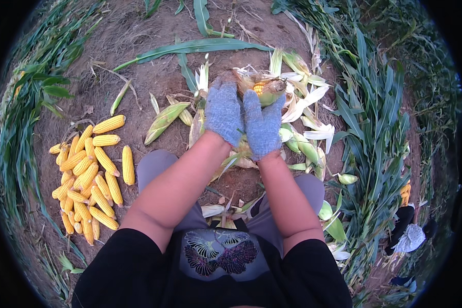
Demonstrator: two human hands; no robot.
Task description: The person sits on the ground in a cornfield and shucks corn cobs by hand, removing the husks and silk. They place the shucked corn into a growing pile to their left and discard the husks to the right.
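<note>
Your black shirt [128, 272] lies nearest the camera, with your gray-trousered knees [154, 167] spread to either side beyond it. Both forearms reach forward between them, so your hands meet over the ground ahead, where the ear of corn [259, 89] sits well within view.

Your right hand [263, 120] cups that ear from below, thumb on one side and fingers on the other, closed far enough to bear it; this looks like the steadying grip. Your left hand [223, 109] comes up against the ear's brown, dry silk and husk [243, 78]. Its fingertips are hidden, so you cannot tell from this view how tightly it closes or on what. Yellow kernels show in the gap between the hands, while green husk covers the ear's right side.

Bare yellow cobs [87, 177] lie heaped beyond your left knee, probably to stay apart from the loose husks [313, 102] strewn at the right. One single cob [128, 165] lies just beside the heap, nearer your knee. An ear in green husk [166, 122] rests left of your hands, within what seems easy reach.

As for brands or labels, you can read none: your shirt carries only a fan-shaped, winged print [220, 252], and your gray-blue knit gloves [264, 141] show no mark.
</note>
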